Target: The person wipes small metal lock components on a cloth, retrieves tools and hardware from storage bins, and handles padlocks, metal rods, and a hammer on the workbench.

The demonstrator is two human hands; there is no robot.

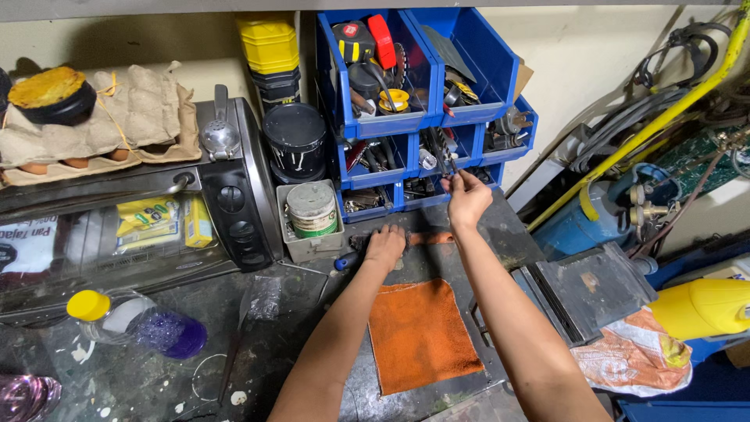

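1. Right hand [467, 199] is raised at the front of the blue bin rack [426, 109], fingers pinched shut on a thin dark tool [445, 156] that pokes up toward the middle row of bins. What kind of tool it is, too small to tell.
2. Left hand [385, 246] lies palm-down, fingers curled, on dark tools at the rear of the bench [312, 328], just beside a blue-handled tool [344, 262]. Whether it actually grips anything cannot be told.
3. An orange cloth [418, 336] lies flat on the bench, near both forearms.
4. Judgement: to move the thin tool cleanly, hold the pinch firm near its lower end and guide it straight along the bin opening, since neighbouring tools crowd that bin and could snag.
5. Judgement: the left hand pressing down steadies the loose tools; worth keeping them from rolling toward the grey tub [311, 223] holding a can.
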